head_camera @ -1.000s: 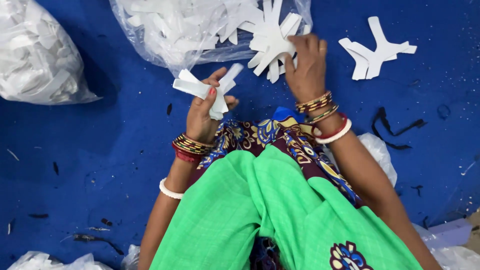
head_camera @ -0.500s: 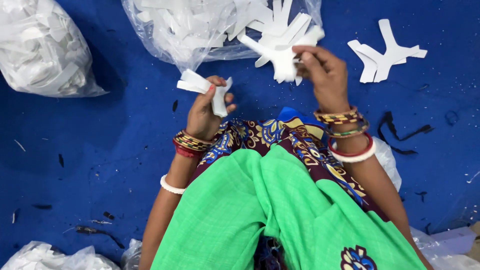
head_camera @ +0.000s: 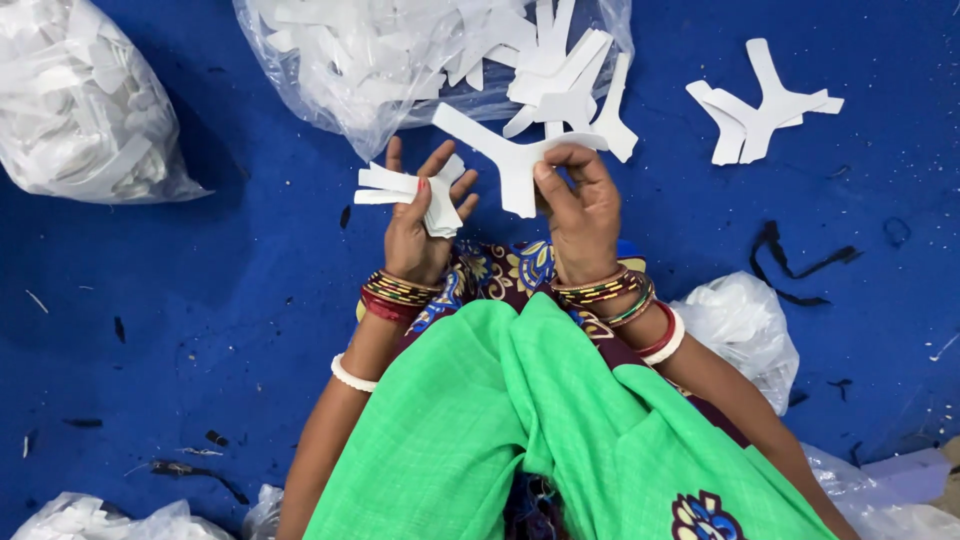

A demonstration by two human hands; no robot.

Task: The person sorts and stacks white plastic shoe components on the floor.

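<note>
My left hand [head_camera: 420,225] grips a small stack of white Y-shaped cut pieces [head_camera: 405,190], its fingers partly spread. My right hand [head_camera: 580,210] pinches a single white Y-shaped piece [head_camera: 510,160] by its stem and holds it up in front of me. Both wrists carry several bangles. Just beyond the hands an open clear plastic bag [head_camera: 400,60] spills out more white cut pieces [head_camera: 570,80] onto the blue floor cloth [head_camera: 250,300]. A green cloth [head_camera: 520,430] covers my lap.
A second clear bag of white pieces [head_camera: 80,110] lies at the far left. A few loose Y-shaped pieces [head_camera: 760,105] rest at the upper right. Black scraps [head_camera: 790,255] and crumpled plastic [head_camera: 740,325] lie to my right, more plastic at the bottom edges.
My right hand has drawn one Y-shaped piece out of the pile by the bag and brought it toward my left hand. The left hand has kept its stack.
</note>
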